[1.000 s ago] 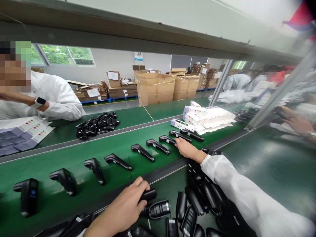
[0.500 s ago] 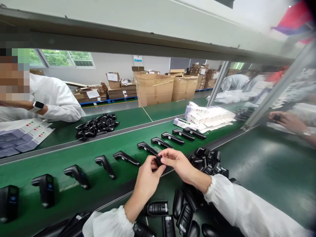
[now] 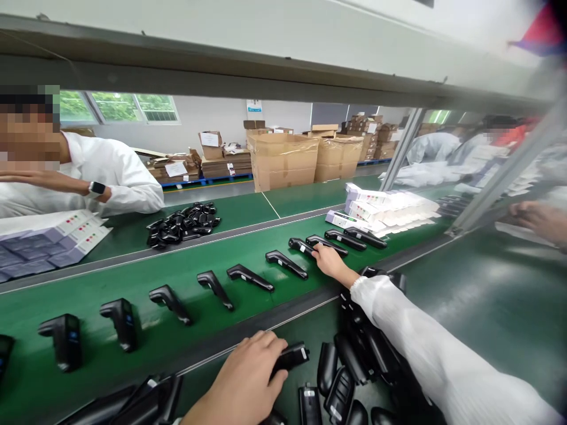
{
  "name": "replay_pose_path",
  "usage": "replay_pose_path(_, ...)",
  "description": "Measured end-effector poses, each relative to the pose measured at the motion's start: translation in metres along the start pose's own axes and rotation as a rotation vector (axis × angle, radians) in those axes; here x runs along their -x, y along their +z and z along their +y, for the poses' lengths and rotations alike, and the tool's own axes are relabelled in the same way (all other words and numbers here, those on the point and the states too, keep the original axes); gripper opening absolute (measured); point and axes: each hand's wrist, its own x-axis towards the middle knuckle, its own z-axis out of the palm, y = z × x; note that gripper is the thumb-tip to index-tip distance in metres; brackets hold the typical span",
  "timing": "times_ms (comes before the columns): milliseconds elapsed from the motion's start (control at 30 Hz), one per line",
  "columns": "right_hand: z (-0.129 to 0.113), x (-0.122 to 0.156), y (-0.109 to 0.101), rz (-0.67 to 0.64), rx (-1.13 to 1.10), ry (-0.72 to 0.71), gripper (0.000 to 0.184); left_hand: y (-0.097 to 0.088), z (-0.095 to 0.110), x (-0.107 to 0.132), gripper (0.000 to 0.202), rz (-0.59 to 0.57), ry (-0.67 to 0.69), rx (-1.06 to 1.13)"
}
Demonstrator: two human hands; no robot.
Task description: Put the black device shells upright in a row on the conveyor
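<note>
My left hand point(image 3: 248, 372) is at the near side of the belt, its thumb and fingers closed around a black plastic cover point(image 3: 293, 356). Farther off, my right hand point(image 3: 330, 261) grips the handle end of a black gun-shaped thermometer point(image 3: 301, 245) lying on the green belt; the fingertips are partly hidden. That thermometer belongs to a long row, with another thermometer point(image 3: 287, 264) just left of it. Below my right forearm, several black ribbed covers point(image 3: 340, 392) lie in a loose heap.
The green conveyor belt point(image 3: 177, 265) runs across. White cartons point(image 3: 385, 209) are stacked behind its right part. Across it, a person in white point(image 3: 128, 177) sits by more cartons point(image 3: 53, 242) and a pile of black parts point(image 3: 181, 224). A shelf beam point(image 3: 266, 65) hangs overhead; a metal post point(image 3: 500, 171) stands right.
My hands, together over a small black part before, have come apart. The left has dropped nearer me to a cover; the right has reached out to a thermometer. The view has shifted slightly.
</note>
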Motion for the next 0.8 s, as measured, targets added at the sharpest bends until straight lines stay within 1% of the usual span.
replay_pose_path(67, -0.006, -0.001, -0.004, 0.017, 0.018, -0.02, 0.025, -0.001, 0.0, -0.004, 0.03, 0.037, -0.044, 0.104)
replay_pose_path(133, -0.014, 0.006, -0.015, 0.047, 0.028, -0.045, 0.03, -0.004, -0.001, -0.007, 0.025, 0.088, -0.069, 0.226)
replay_pose_path(200, -0.023, 0.024, -0.028, 0.096, -0.027, -0.112, 0.036, -0.009, -0.003, -0.01, 0.028, 0.146, -0.084, 0.354)
replay_pose_path(233, -0.029, 0.036, -0.035, 0.084, -0.12, -0.176, 0.037, -0.011, -0.004, -0.011, 0.03, 0.178, -0.085, 0.429)
replay_pose_path(267, -0.035, 0.05, -0.04, 0.022, -0.258, -0.255, 0.038, -0.012, -0.005, -0.014, 0.033, 0.203, -0.079, 0.517)
replay_pose_path(300, -0.041, 0.064, -0.044, -0.08, -0.44, -0.334, 0.038, -0.013, -0.006, -0.016, 0.036, 0.219, -0.07, 0.616)
replay_pose_path(333, -0.047, 0.079, -0.046, -0.23, -0.641, -0.386, 0.04, -0.013, -0.006, -0.019, 0.038, 0.229, -0.06, 0.721)
replay_pose_path(367, -0.053, 0.092, -0.047, -0.365, -0.832, -0.39, 0.044, -0.012, -0.005, -0.023, 0.04, 0.238, -0.049, 0.822)
replay_pose_path(400, -0.059, 0.104, -0.046, -0.44, -0.999, -0.35, 0.046, -0.011, -0.003, -0.026, 0.041, 0.247, -0.036, 0.908)
replay_pose_path(433, -0.064, 0.114, -0.043, -0.458, -1.138, -0.285, 0.047, -0.008, -0.001, -0.03, 0.042, 0.254, -0.026, 0.976)
replay_pose_path(467, -0.07, 0.122, -0.04, -0.423, -1.249, -0.209, 0.045, -0.006, 0.002, -0.033, 0.043, 0.258, -0.015, 1.035)
replay_pose_path(533, -0.08, 0.131, -0.034, -0.335, -1.381, -0.077, 0.035, -0.001, 0.009, -0.038, 0.044, 0.258, 0.015, 1.147)
replay_pose_path(600, -0.087, 0.135, -0.031, -0.324, -1.425, -0.007, 0.025, 0.002, 0.015, -0.042, 0.048, 0.233, 0.046, 1.251)
replay_pose_path(667, -0.089, 0.135, -0.031, -0.355, -1.409, 0.012, 0.021, 0.003, 0.018, -0.045, 0.05, 0.19, 0.059, 1.314)
replay_pose_path(733, -0.082, 0.126, -0.034, -0.331, -1.371, 0.0, 0.02, 0.002, 0.018, -0.047, 0.053, 0.146, 0.055, 1.339)
replay_pose_path(800, -0.065, 0.108, -0.04, -0.241, -1.289, -0.043, 0.021, 0.003, 0.016, -0.047, 0.057, 0.14, 0.018, 1.357)
